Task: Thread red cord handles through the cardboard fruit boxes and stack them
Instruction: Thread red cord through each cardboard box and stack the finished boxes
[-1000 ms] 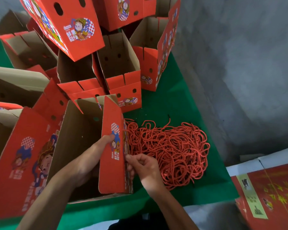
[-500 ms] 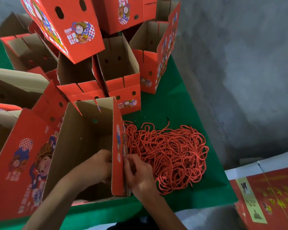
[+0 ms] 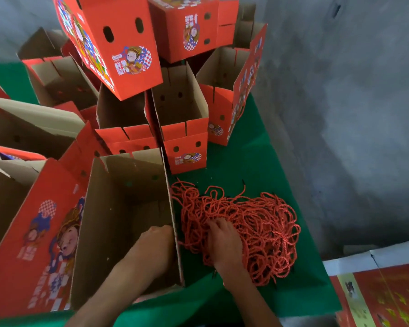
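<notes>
Reaching into the tangled red cords (image 3: 241,230), the right hand (image 3: 222,241) digs in, its grip hidden; several may snag together; the left hand (image 3: 156,241) braces the open box (image 3: 118,223), its grip unclear.

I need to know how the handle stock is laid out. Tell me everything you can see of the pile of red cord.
The pile of red cord is a loose, tangled heap of twisted red cords, apparently many pieces, with several ends and loops sticking out at its far side. It lies on the green cloth, right of the open box, its left edge close to the box wall. The right hand rests on its near-left part, fingers in the strands.
</notes>
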`<state>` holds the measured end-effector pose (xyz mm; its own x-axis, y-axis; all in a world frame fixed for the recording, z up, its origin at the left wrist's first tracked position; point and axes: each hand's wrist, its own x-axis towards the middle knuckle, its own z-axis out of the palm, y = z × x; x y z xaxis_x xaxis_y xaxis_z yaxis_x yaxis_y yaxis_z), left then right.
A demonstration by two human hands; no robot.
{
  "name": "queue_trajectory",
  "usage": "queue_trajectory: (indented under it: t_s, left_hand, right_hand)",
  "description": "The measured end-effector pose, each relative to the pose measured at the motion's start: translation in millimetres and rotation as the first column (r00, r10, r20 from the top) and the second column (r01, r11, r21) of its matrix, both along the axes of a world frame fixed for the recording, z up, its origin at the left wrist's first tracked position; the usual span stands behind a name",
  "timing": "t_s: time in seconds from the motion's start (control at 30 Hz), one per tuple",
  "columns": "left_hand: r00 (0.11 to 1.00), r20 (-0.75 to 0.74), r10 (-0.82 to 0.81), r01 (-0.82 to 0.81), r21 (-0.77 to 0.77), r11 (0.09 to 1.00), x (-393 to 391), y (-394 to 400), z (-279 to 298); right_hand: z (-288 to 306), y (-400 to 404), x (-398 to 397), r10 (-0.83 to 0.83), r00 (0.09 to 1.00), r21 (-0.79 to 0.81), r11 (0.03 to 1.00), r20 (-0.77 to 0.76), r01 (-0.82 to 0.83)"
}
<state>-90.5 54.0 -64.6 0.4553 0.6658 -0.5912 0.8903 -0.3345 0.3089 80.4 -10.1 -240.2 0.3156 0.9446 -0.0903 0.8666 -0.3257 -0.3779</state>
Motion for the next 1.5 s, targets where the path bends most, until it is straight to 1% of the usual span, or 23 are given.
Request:
queue_trajectory:
  t_s: [0.07, 0.1, 0.2, 0.27, 0.37, 0.43, 0.5, 0.57, 0.63, 0.73, 0.77, 0.8, 0.83, 0.9, 0.93, 1.0, 1.07, 1.17, 1.27, 1.37, 1.43, 1.47, 1.5]
  left_hand:
    - [1.000, -0.001, 0.017, -0.017, 0.070, 0.997, 0, -4, -3]
    - [0.999, -0.001, 0.040, -0.040, 0.099, 0.994, -1, -5, -2]
    - [0.996, 0.020, 0.082, -0.084, 0.208, 0.974, -11, -1, 5]
    - [0.997, 0.031, 0.066, -0.073, 0.339, 0.938, -21, 4, 15]
    - [0.996, 0.057, -0.067, 0.023, 0.565, 0.825, -52, 20, 31]
    - [0.975, 0.075, -0.207, 0.113, 0.636, 0.763, -80, 35, 50]
    - [0.962, 0.054, -0.268, 0.180, 0.611, 0.771, -107, 45, 65]
    - [0.953, 0.015, -0.302, 0.242, 0.562, 0.791, -128, 51, 68]
    - [0.946, 0.005, -0.324, 0.266, 0.560, 0.785, -141, 55, 62]
    - [0.929, -0.037, -0.368, 0.320, 0.578, 0.751, -144, 61, 57]
    - [0.926, -0.042, -0.375, 0.330, 0.572, 0.751, -142, 64, 56]
    - [0.924, -0.027, -0.383, 0.330, 0.567, 0.755, -141, 67, 53]
    - [0.919, 0.007, -0.393, 0.321, 0.566, 0.759, -138, 70, 50]
    - [0.910, 0.102, -0.401, 0.283, 0.554, 0.783, -129, 73, 47]
    - [0.903, 0.155, -0.401, 0.265, 0.534, 0.803, -122, 73, 48]
    - [0.888, 0.218, -0.405, 0.250, 0.511, 0.823, -107, 75, 52]
    - [0.893, 0.193, -0.406, 0.258, 0.521, 0.814, -92, 76, 59]
    - [0.897, 0.137, -0.421, 0.270, 0.585, 0.765, -68, 74, 67]
    - [0.904, 0.051, -0.425, 0.306, 0.617, 0.725, -43, 68, 71]
    - [0.890, 0.040, -0.454, 0.329, 0.633, 0.701, -24, 63, 73]
    - [0.887, 0.060, -0.458, 0.338, 0.592, 0.732, -15, 57, 72]
    - [0.891, 0.071, -0.448, 0.329, 0.579, 0.746, -11, 53, 72]
    - [0.895, 0.088, -0.438, 0.314, 0.574, 0.756, -9, 50, 71]
  right_hand:
    - [-8, 3, 8, 0.028, 0.998, -0.150, 0.989, 0.052, -0.020]
    - [-10, 3, 10, 0.024, 0.998, -0.177, 0.984, 0.062, -0.013]
    - [-11, 6, 12, 0.016, 0.996, -0.194, 0.981, 0.093, 0.002]
    - [-9, 8, 11, 0.012, 0.994, -0.204, 0.979, 0.113, 0.012]
    - [-5, 8, 9, 0.011, 0.989, -0.236, 0.971, 0.149, 0.024]
    - [-1, 7, 8, 0.040, 0.983, -0.222, 0.975, 0.179, 0.001]
    - [2, 8, 6, 0.050, 0.982, -0.160, 0.987, 0.183, -0.021]
    - [3, 10, 6, 0.030, 0.987, -0.053, 0.998, 0.155, -0.022]
    - [4, 14, 6, -0.001, 0.997, 0.093, 0.996, 0.075, -0.006]
    - [10, 19, 5, -0.011, 1.000, 0.264, 0.965, 0.019, 0.006]
    - [13, 20, 6, 0.010, 1.000, 0.325, 0.946, -0.026, 0.000]
    - [18, 21, 8, 0.021, 0.992, 0.366, 0.930, -0.121, 0.025]
    - [24, 21, 11, -0.003, 0.965, 0.381, 0.918, -0.263, 0.107]
    - [35, 19, 21, -0.115, 0.818, 0.319, 0.883, -0.563, 0.344]
    - [42, 16, 28, -0.160, 0.747, 0.297, 0.848, -0.645, 0.438]
    - [55, 7, 42, -0.171, 0.679, 0.318, 0.785, -0.714, 0.532]
    - [68, 0, 55, -0.153, 0.569, 0.291, 0.736, -0.808, 0.611]
    - [79, -9, 67, -0.122, 0.425, 0.234, 0.684, -0.897, 0.691]
    - [87, -15, 72, -0.015, 0.171, 0.121, 0.648, -0.985, 0.752]
    - [87, -25, 76, 0.100, -0.027, 0.049, 0.682, -0.995, 0.730]
    - [86, -32, 77, 0.159, -0.103, 0.044, 0.717, -0.982, 0.695]
    - [84, -34, 77, 0.170, -0.100, 0.057, 0.730, -0.980, 0.681]
    - [81, -36, 77, 0.155, -0.046, 0.085, 0.739, -0.987, 0.668]
